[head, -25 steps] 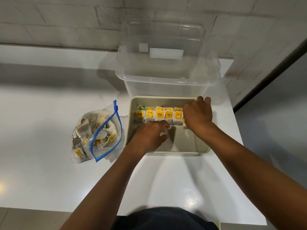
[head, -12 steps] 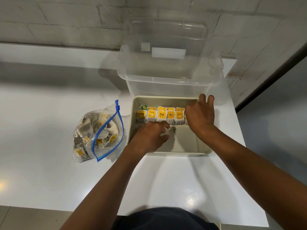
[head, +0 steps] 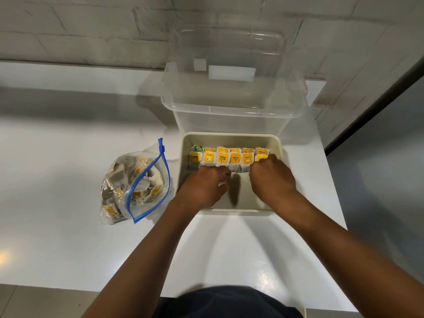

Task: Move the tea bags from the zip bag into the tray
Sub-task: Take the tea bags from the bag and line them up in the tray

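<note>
A cream tray (head: 231, 136) sits on the white table, with two rows of yellow-tagged tea bags (head: 222, 158) standing along its far end. Left of it lies the open zip bag (head: 137, 187) with a blue zipper, holding several loose tea bags. Both hands are inside the tray, just in front of the rows. My left hand (head: 202, 188) has curled fingers, and a pale tea bag shows between thumb and fingers. My right hand (head: 273, 180) curls its fingers against the row's right end; its fingertips are hidden.
A clear plastic box (head: 231, 106) with its lid tipped up stands right behind the tray, against the brick wall. The table (head: 68, 226) ends close to the tray's right side and at the near edge by my body.
My right hand came off the tray's far right corner and drew back to the near side of the row, fingers now curled. The left hand stayed in front of the row.
</note>
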A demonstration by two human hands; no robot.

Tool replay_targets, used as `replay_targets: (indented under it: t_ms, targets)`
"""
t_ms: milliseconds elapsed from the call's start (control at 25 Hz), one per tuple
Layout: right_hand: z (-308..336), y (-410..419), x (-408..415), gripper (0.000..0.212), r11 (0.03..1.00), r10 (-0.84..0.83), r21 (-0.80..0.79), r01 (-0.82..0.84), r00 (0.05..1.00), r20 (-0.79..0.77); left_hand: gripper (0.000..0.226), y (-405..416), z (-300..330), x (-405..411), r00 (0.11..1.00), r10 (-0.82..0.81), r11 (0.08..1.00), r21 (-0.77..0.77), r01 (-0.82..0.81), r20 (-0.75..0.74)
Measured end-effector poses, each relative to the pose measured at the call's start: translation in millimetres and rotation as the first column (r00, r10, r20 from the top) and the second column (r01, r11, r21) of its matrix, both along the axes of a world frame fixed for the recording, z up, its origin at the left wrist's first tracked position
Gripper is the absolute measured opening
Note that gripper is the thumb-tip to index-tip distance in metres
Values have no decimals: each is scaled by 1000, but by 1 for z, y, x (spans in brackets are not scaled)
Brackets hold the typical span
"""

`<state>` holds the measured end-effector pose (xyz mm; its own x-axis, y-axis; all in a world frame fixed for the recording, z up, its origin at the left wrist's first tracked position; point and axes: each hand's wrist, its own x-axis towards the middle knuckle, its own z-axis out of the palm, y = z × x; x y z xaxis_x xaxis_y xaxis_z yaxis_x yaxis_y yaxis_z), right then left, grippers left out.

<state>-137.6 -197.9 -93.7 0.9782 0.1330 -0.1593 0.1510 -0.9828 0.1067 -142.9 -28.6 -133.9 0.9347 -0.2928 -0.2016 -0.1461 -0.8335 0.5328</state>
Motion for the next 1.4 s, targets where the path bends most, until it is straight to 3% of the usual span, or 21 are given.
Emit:
replay_targets:
  t_ms: [320, 1120, 1280, 1400]
  targets:
    - [-20, 6, -7, 20, 953, -108, 258, 159, 974, -199, 38, 5, 3, -3, 1000, 14, 1000, 3, -14, -11]
    - [-33, -1, -6, 21, 942, -174, 238, 235, 952, -250, 36, 17, 21, -19, 998, 59, 996, -63, -58, 0]
    - [-16, 3, -12, 19, 929, -159, 298, 221, 963, -216, 28, 23, 35, -31, 984, 119, 985, -141, -100, 131]
    - [12, 22, -26, 24, 884, -91, 452, 120, 992, -86, 15, 36, 47, -50, 877, 325, 934, -265, -239, 354]
